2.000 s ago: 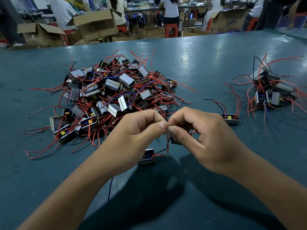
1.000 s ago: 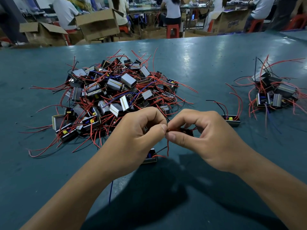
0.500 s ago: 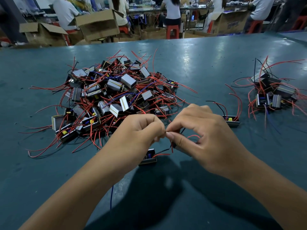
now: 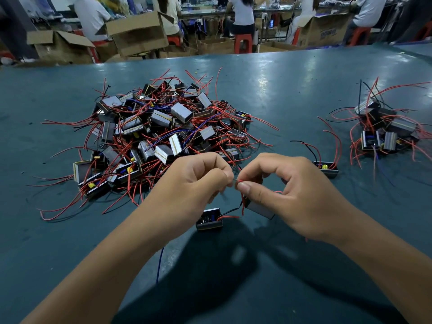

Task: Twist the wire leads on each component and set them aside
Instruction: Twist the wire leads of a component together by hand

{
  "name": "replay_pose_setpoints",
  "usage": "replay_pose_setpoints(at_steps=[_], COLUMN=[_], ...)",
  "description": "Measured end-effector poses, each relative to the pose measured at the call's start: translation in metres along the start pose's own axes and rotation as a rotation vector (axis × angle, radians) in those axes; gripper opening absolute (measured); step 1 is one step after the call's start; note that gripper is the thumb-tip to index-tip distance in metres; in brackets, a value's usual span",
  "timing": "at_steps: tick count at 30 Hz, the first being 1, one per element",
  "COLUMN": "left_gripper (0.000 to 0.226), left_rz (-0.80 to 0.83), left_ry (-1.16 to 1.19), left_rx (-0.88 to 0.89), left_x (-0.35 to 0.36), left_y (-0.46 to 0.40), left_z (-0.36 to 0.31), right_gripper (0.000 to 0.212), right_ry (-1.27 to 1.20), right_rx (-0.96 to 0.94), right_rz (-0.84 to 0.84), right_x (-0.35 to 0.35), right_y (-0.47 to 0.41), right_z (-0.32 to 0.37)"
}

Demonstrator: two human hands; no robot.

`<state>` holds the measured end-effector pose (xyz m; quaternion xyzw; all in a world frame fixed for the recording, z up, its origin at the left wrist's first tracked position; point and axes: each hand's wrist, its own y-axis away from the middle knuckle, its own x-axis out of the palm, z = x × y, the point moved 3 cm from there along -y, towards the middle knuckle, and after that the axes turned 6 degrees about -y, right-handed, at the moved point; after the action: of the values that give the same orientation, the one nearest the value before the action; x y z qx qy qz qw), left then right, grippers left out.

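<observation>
I pinch one red lead [image 4: 243, 202] between both hands, left hand [image 4: 198, 181] and right hand [image 4: 287, 190] (fingertips meeting), so twisting stays tight above the surface [image 4: 292, 90].

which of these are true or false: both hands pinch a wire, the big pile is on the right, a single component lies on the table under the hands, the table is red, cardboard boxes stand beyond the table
1. Both hands pinch a wire: true. The left hand and right hand pinch a red wire lead.
2. Big pile on the right: false. The big pile lies left; the small pile lies right.
3. Single component under the hands: true, the loose component.
4. Table red: false. The table is teal.
5. Boxes beyond: true, cardboard boxes.
</observation>
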<state>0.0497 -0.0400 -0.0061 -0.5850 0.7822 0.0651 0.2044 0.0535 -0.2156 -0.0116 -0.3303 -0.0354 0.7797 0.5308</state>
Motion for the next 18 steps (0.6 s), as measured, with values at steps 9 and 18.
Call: replay_pose_setpoints(at_steps=[9, 18], left_gripper=[0.008, 0.013], left_rz=[-0.011, -0.050], left_ry=[-0.169, -0.192], left_rx=[0.341, 0.448], left_x=[-0.022, -0.020], left_y=[-0.003, -0.006], left_z=[0.002, 0.005], right_gripper=[0.006, 0.004], right_ry=[-0.009, -0.020], right_rx=[-0.014, -0.003], right_rz=[-0.012, -0.015], right_x=[-0.006, -0.007], right_y=[-0.001, 0.000], right_z=[0.003, 0.003])
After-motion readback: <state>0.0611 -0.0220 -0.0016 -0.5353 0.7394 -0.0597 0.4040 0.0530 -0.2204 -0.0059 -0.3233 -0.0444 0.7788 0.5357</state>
